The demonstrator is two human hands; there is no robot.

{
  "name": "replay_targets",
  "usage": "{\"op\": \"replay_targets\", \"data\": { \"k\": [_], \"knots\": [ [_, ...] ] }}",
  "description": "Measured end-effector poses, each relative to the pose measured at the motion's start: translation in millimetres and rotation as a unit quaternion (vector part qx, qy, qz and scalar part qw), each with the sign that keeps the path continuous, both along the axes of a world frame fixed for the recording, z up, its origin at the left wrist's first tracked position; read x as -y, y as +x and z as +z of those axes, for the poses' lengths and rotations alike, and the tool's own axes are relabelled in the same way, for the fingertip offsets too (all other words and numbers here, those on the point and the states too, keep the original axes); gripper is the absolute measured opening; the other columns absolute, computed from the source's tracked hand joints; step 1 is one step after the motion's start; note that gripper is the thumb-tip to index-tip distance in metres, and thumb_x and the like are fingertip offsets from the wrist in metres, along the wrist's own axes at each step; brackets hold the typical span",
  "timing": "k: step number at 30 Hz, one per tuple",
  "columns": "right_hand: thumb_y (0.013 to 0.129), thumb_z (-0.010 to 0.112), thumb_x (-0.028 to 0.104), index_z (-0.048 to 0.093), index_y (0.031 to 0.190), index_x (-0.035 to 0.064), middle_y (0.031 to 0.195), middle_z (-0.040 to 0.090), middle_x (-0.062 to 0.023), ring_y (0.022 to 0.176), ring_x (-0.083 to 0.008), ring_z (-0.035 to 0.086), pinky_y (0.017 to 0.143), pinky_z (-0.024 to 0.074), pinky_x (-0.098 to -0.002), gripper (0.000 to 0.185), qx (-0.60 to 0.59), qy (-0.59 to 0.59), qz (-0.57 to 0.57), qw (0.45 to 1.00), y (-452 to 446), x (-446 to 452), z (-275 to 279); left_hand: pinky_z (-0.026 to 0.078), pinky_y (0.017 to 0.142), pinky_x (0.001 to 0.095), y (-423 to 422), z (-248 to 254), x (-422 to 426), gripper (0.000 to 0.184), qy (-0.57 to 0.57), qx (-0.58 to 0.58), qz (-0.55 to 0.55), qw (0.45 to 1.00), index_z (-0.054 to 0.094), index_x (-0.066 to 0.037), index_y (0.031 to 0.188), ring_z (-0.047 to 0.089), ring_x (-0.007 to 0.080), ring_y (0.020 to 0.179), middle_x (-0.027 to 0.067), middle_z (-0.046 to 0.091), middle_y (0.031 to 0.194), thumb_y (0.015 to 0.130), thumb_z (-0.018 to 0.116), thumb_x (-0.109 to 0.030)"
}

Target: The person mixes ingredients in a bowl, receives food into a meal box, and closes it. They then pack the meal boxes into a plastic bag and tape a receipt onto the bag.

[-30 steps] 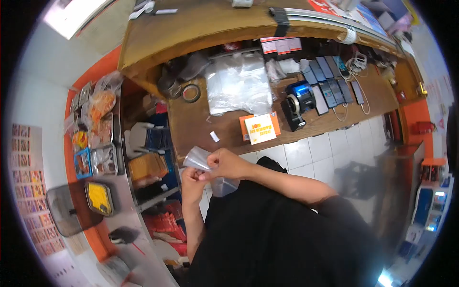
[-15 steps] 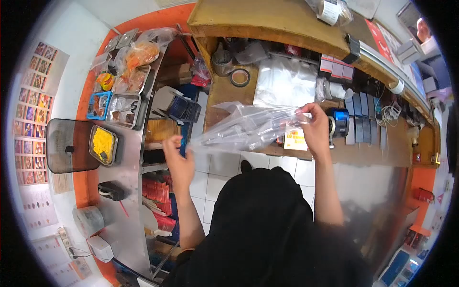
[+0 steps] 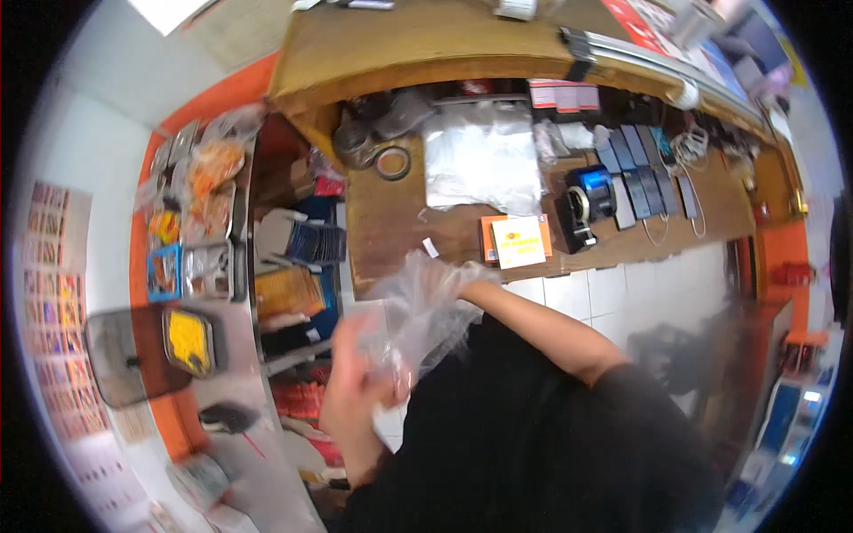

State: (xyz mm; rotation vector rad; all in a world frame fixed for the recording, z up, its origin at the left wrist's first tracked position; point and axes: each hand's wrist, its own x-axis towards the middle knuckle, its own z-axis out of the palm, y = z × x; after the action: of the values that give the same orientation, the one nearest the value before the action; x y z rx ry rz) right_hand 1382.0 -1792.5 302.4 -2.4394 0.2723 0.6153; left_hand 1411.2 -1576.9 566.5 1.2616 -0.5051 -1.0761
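A clear plastic bag (image 3: 413, 311) is bunched between my two hands, above the floor at the front edge of the wooden desk. My left hand (image 3: 355, 369), smeared by motion, grips the bag's near left side, with plastic over its fingertips. My right hand (image 3: 453, 282) reaches across from the right, its fingers covered by the crumpled plastic. Whether those fingers are spread or closed is hidden, and I cannot tell if they are inside the bag or behind it. Just beyond lie a small white slip (image 3: 430, 247) and a yellow-and-white printed card (image 3: 518, 242) on an orange one.
On the wooden desk (image 3: 382, 209) are a stack of clear bags (image 3: 482, 160), a tape roll (image 3: 392, 163), a blue-and-black tape dispenser (image 3: 586, 204) and several dark phone-like slabs (image 3: 635, 169). The metal side counter (image 3: 253, 444) holds a yellow-filled container (image 3: 188, 342).
The bag went from stretched wide to bunched up. My right hand moved left and down into the plastic, and my left hand came lower. The view shifted, showing more desk.
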Motion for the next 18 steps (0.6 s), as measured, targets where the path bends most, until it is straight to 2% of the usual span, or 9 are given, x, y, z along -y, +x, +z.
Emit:
{"op": "replay_targets", "data": {
  "k": [2, 4, 6, 8, 10, 11, 14, 15, 18],
  "knots": [
    [0.086, 0.058, 0.007, 0.067, 0.115, -0.0033, 0.116, 0.068, -0.0256, 0.111, -0.0374, 0.066, 0.097, 0.0508, -0.0437, 0.032, 0.403, -0.171, -0.058, 0.897, -9.8, -24.3, -52.6, 0.047, 0.058, 0.0297, 10.5, -23.9, -44.3, 0.043, -0.095, 0.188, -0.096, 0.973, 0.056, -0.002, 0.128, 0.061, 0.0177, 0.066, 0.0104, 0.064, 0.075, 0.086, 0.065, -0.005],
    [0.087, 0.059, 0.008, 0.067, 0.115, -0.0031, 0.116, 0.069, -0.0243, 0.110, -0.0369, 0.066, 0.097, 0.0505, -0.0438, 0.031, 0.329, -0.145, -0.026, 0.933, -23.9, -27.5, -34.7, 0.050, 0.065, 0.0311, 43.9, -44.4, -68.0, 0.031, -0.157, 0.225, -0.205, 0.940, 0.062, 0.001, 0.118, 0.064, 0.0209, 0.072, 0.0136, 0.066, 0.081, 0.088, 0.061, -0.003],
    [0.087, 0.060, 0.010, 0.068, 0.114, -0.0029, 0.115, 0.070, -0.0218, 0.108, -0.0358, 0.067, 0.098, 0.0498, -0.0441, 0.031, 0.170, -0.068, 0.039, 0.982, -40.9, -41.6, 10.7, 0.053, 0.076, 0.0380, 49.6, -63.9, -79.2, 0.019, 0.249, 0.383, -0.104, 0.883, 0.069, 0.004, 0.103, 0.069, 0.0305, 0.085, 0.0221, 0.067, 0.097, 0.088, 0.063, -0.006],
    [0.088, 0.061, 0.011, 0.068, 0.114, -0.0027, 0.114, 0.071, -0.0193, 0.106, -0.0347, 0.068, 0.099, 0.0492, -0.0444, 0.030, 0.002, 0.017, 0.121, 0.993, -54.8, -50.1, 59.0, 0.054, 0.081, 0.0462, 50.7, -132.0, -69.5, 0.022, 0.360, 0.690, 0.065, 0.624, 0.069, 0.002, 0.104, 0.067, 0.0399, 0.092, 0.0242, 0.068, 0.106, 0.085, 0.059, -0.003],
    [0.088, 0.061, 0.012, 0.068, 0.113, -0.0026, 0.114, 0.071, -0.0180, 0.104, -0.0342, 0.068, 0.099, 0.0489, -0.0445, 0.029, -0.086, 0.063, 0.175, 0.979, -63.7, -46.3, 87.9, 0.049, 0.092, 0.0542, 44.9, -167.0, -52.2, 0.032, 0.527, 0.491, 0.025, 0.693, 0.064, 0.000, 0.118, 0.059, 0.0494, 0.106, 0.0289, 0.060, 0.124, 0.087, 0.057, -0.002],
    [0.092, 0.062, 0.015, 0.066, 0.116, -0.0028, 0.114, 0.071, -0.0162, 0.102, -0.0319, 0.069, 0.097, 0.0503, -0.0443, 0.030, 0.064, 0.279, 0.125, 0.950, -70.0, -27.9, 98.3, 0.049, 0.095, 0.0524, 46.7, -188.5, -57.8, 0.092, 0.544, 0.486, -0.018, 0.684, 0.018, -0.020, 0.162, 0.054, 0.0486, 0.120, 0.0309, 0.045, 0.141, 0.082, 0.056, 0.005],
    [0.098, 0.064, 0.025, 0.062, 0.123, -0.0016, 0.122, 0.068, -0.0137, 0.110, -0.0260, 0.067, 0.095, 0.0515, -0.0414, 0.037, 0.128, 0.513, -0.116, 0.841, -97.4, 62.0, 120.6, 0.047, 0.101, 0.0526, 57.1, -231.4, -100.8, 0.097, 0.437, 0.495, -0.044, 0.750, 0.012, -0.021, 0.162, 0.052, 0.0514, 0.123, 0.0325, 0.045, 0.141, 0.079, 0.052, 0.009],
    [0.092, 0.072, 0.030, 0.063, 0.125, 0.0021, 0.128, 0.064, -0.0161, 0.127, -0.0260, 0.058, 0.104, 0.0462, -0.0396, 0.043, 0.106, 0.412, -0.255, 0.868, -108.8, 84.6, 121.8, 0.043, 0.107, 0.0513, 43.7, -191.9, -79.1, 0.095, 0.437, 0.436, -0.018, 0.786, 0.021, -0.019, 0.161, 0.048, 0.0527, 0.127, 0.0332, 0.044, 0.142, 0.076, 0.049, 0.011],
    [0.067, 0.091, 0.036, 0.026, 0.158, 0.0159, 0.150, 0.036, -0.0229, 0.137, -0.0480, 0.035, 0.111, 0.0324, -0.0630, 0.114, 0.075, -0.240, -0.041, 0.967, -162.5, 132.2, 41.1, 0.039, 0.112, 0.0487, 45.7, -229.1, -105.8, 0.088, 0.408, 0.428, -0.071, 0.804, 0.034, -0.017, 0.157, 0.045, 0.0513, 0.131, 0.0332, 0.044, 0.143, 0.075, 0.049, 0.011]
  ]
}}
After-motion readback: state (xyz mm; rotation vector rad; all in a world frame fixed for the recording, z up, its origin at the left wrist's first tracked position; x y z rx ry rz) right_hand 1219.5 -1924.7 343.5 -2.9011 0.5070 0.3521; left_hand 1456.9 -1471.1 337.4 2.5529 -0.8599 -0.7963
